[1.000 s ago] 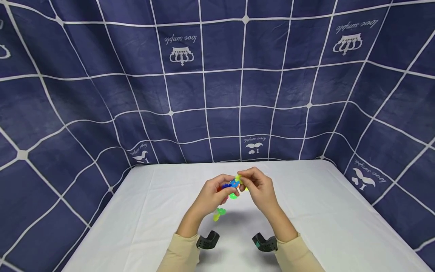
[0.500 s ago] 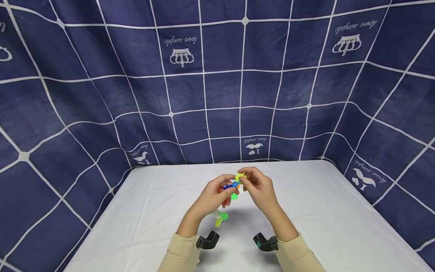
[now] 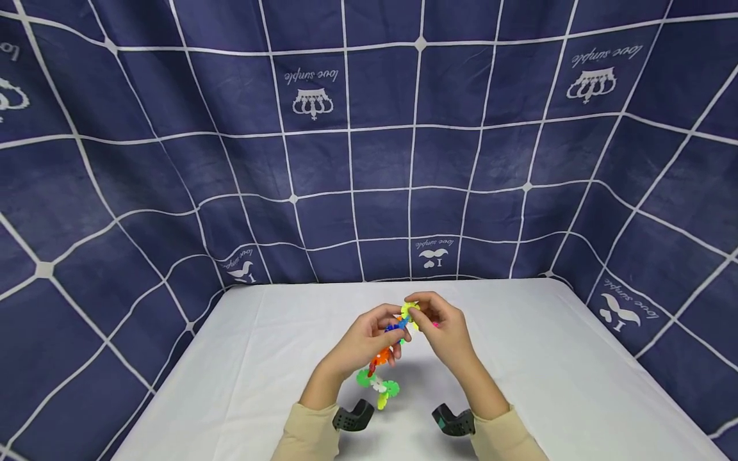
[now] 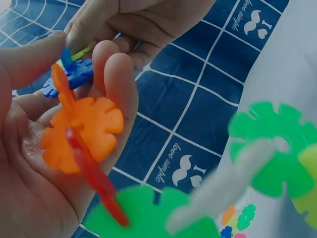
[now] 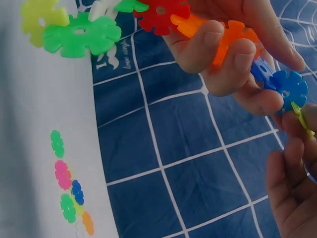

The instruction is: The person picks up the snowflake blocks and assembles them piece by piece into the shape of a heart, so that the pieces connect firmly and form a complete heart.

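Note:
A chain of interlocking snowflake discs runs through my left hand [image 3: 360,342]. My left thumb and fingers grip it near its blue discs [image 5: 290,90]. Below the fingers hang an orange disc [image 4: 94,134], a red disc [image 5: 161,15], a green disc [image 3: 364,378], a white disc [image 3: 378,384], another green disc [image 5: 81,37] and a yellow end disc [image 3: 383,401]. My right hand [image 3: 448,330] pinches a separate-coloured lime-yellow disc [image 3: 410,310], which meets the edge of the lighter blue disc. How deep the slots engage is hidden by the fingertips.
Loose discs lie on the white table [image 3: 277,358] beyond the hands, among them a pink disc [image 5: 63,174], a green disc [image 4: 246,217] and an orange disc [image 5: 87,223]. A blue gridded curtain [image 3: 380,160] stands behind the table and at both sides.
The lime-yellow disc has turned to face the head camera between the hands. The chain's hanging end has swung out lower and rightward from behind the left hand, showing more discs.

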A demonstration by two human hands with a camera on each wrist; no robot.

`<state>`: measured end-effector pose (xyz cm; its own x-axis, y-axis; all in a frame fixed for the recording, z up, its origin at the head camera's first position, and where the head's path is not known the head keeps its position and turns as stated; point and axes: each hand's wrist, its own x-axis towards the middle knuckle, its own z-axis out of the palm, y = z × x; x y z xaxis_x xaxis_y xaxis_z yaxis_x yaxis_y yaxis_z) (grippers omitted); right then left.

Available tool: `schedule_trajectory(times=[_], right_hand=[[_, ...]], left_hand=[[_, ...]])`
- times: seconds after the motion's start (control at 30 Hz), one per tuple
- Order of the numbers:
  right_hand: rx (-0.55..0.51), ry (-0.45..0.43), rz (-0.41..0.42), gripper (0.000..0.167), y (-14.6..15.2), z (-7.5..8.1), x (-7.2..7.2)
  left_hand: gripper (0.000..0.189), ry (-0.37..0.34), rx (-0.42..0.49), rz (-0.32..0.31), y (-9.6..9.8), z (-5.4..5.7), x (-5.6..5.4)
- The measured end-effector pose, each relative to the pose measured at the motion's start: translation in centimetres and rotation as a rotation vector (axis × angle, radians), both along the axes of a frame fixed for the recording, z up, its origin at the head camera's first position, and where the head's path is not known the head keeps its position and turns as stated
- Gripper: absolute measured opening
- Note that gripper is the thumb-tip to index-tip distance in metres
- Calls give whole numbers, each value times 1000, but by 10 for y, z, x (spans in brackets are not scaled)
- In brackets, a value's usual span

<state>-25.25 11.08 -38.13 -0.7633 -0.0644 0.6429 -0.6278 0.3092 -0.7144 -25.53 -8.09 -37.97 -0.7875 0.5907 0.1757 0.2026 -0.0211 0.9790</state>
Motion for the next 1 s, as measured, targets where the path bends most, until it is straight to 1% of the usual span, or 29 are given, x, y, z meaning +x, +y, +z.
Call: schedule_trajectory(times=[0.13, 0.23, 0.33, 0.43, 0.6, 0.77, 0.9, 1.0], right_hand=[[7, 10, 7, 16, 2, -5, 1], [-13, -6, 13, 17, 5, -6, -1], [-33, -53, 10, 18, 9, -7, -6], [-15, -134, -19, 17, 13, -13, -13], [102, -283, -131, 23, 23, -35, -33], [264, -366, -240, 35, 39, -60, -52], [385, -433, -292, 44, 50, -76, -59], [450, -466, -293, 51, 56, -88, -61]], left_hand=[[32, -31, -26, 21, 1, -3, 0], [32, -28, -24, 27, 2, -4, 0], [33, -11, -3, 26, 1, -3, -1], [35, -7, 24, 25, -1, -3, -1], [35, -26, 44, 41, -4, -4, -3], [32, -27, 41, 60, -4, -3, -7], [29, -21, 29, 72, -6, -1, -7], [28, -24, 26, 75, -7, -1, -6]])
